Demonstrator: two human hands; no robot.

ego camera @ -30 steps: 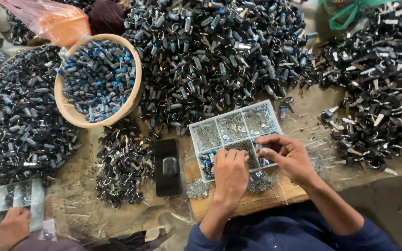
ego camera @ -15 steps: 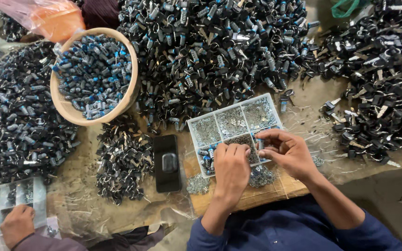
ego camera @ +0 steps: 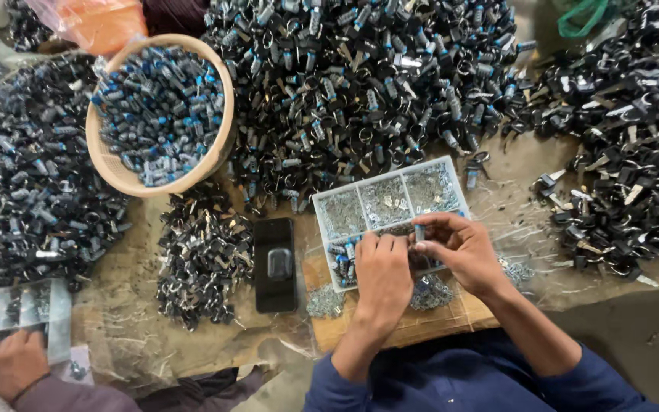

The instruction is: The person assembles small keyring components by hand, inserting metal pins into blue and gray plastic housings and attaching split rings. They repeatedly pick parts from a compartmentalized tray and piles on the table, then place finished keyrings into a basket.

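Brown paper covers the work surface [ego camera: 139,320], heaped with dark metal parts [ego camera: 360,84]. A small blue-tipped part [ego camera: 419,231] is pinched by the right hand [ego camera: 463,252] over the clear divided tray [ego camera: 387,206] near the front edge. The left hand [ego camera: 383,278] is curled shut; its contents cannot be told.

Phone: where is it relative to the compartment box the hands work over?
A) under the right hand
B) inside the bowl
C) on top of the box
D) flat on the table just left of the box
D: the black phone lies flat on the table, just left of the compartment box, where both hands, left hand and right hand, are busy.
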